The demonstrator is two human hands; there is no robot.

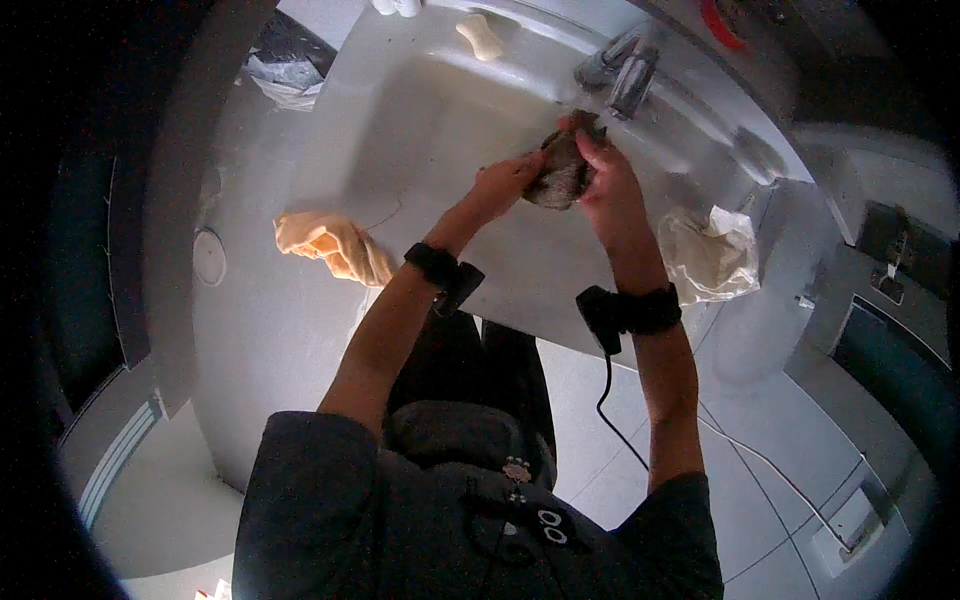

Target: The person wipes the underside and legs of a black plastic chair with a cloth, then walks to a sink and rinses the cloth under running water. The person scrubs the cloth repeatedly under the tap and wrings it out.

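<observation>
Both my hands meet above the basin of a white sink (440, 130), just in front of the metal tap (632, 82). Between them is a bunched brown-grey cloth (557, 182), darker at its upper end. My left hand (507, 187) pinches its left side with the fingers pressed against it. On its upper right, my right hand (610, 180) grips it, the thumb and fingers closed round the edge. The cloth's exact kind cannot be made out. A pale yellow bar of soap (480, 37) lies on the far rim of the sink.
An orange cloth (335, 245) lies crumpled on the near left edge. To the right rests a cream-coloured cloth or bag (710, 252). A crumpled white plastic bag (287, 82) is at the far left. A black cable (605, 400) hangs from my right wrist strap.
</observation>
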